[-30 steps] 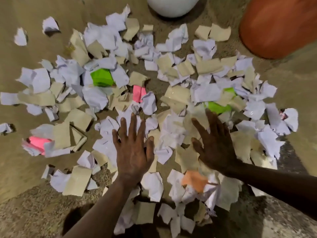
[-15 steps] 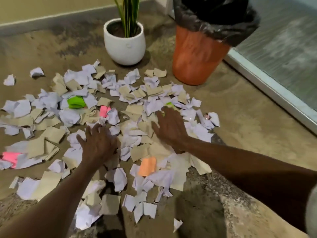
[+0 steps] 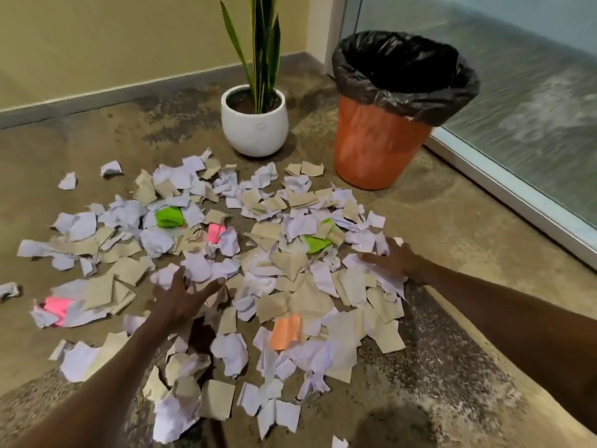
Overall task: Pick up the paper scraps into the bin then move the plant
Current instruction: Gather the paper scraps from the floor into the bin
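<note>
Spilling past the left and bottom edges, the wide scatter of torn white, tan and coloured paper scraps [image 3: 290, 270] covers the mottled concrete floor [image 3: 452, 221], so its full extent cannot be seen. Both forearms are cut off at the lower border. The inside of the orange plastic bin with a black bag liner [image 3: 381, 137] is too dark to make out, and the tips of the tall green striped leaves of the plant in a round white pot [image 3: 255, 124] run out of the top of the view.

Reaching in from the lower left, the left hand [image 3: 184, 295] hovers low over the middle of the pile, palm turned inward, its fingers straight and slightly spread with the thumb out to the right; whether they touch paper cannot be told. The right hand [image 3: 392, 260] lies at the pile's right edge, fingers extended leftward onto white scraps, holding nothing.

Beyond the scraps, the plant stands just left of the bin, both well apart from the hands. A cream wall with a grey skirting board [image 3: 97, 95] runs behind, and a glass panel in a pale frame [image 3: 533, 124] borders the right side.
</note>
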`<state>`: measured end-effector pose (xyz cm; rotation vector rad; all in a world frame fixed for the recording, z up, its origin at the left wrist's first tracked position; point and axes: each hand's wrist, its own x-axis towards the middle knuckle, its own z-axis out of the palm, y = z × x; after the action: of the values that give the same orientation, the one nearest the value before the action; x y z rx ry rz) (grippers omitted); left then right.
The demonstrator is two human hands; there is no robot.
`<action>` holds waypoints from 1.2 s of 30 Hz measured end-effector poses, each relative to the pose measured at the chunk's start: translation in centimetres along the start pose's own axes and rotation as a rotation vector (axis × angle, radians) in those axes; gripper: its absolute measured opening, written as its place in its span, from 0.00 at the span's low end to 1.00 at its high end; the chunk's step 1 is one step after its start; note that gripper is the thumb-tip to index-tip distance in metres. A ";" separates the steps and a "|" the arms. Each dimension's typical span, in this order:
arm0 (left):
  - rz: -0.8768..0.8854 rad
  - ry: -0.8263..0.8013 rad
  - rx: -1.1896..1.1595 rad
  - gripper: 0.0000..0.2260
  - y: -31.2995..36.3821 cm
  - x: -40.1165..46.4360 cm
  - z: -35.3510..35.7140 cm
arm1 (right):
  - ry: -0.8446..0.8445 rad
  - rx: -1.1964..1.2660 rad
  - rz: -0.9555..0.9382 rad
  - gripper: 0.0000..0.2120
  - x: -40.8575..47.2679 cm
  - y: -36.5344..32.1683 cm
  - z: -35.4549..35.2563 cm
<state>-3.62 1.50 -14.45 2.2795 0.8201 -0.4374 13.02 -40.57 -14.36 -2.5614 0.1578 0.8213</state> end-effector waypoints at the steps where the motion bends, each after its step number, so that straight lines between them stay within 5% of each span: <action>1: 0.029 -0.015 0.080 0.54 0.3 -0.1 0.2 | 0.006 -0.028 -0.029 0.56 -0.1 -0.5 0.8; 4: 0.050 -0.005 0.150 0.56 1.1 -0.6 1.2 | 0.021 -0.109 -0.046 0.54 -0.8 -2.3 3.1; 9: 0.109 -0.074 0.228 0.60 2.3 -2.6 3.2 | -0.102 -0.138 -0.173 0.63 -2.8 -4.5 5.9; 17: 0.082 -0.071 0.211 0.64 3.2 -4.6 5.4 | 0.026 -0.344 -0.337 0.53 -6.0 -6.9 9.5; 26: 0.147 0.100 0.125 0.33 6.3 -5.7 8.1 | 0.009 -0.299 -0.450 0.37 -6.6 -8.5 9.6; 29: 0.231 0.104 0.049 0.24 6.3 -5.8 8.4 | 0.038 -0.260 -0.513 0.25 -6.6 -9.1 9.5; 32: 0.290 0.052 0.011 0.21 6.4 -5.5 8.1 | 0.076 -0.197 -0.540 0.11 -6.3 -9.8 9.0; 36: 0.270 -0.073 -0.126 0.17 6.7 -4.7 6.8 | -0.007 -0.124 -0.441 0.11 -6.0 -10.6 7.2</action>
<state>-3.29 -9.13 -13.80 2.2024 0.4797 -0.3329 6.82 -28.08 -12.12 -2.5609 -0.4583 0.6835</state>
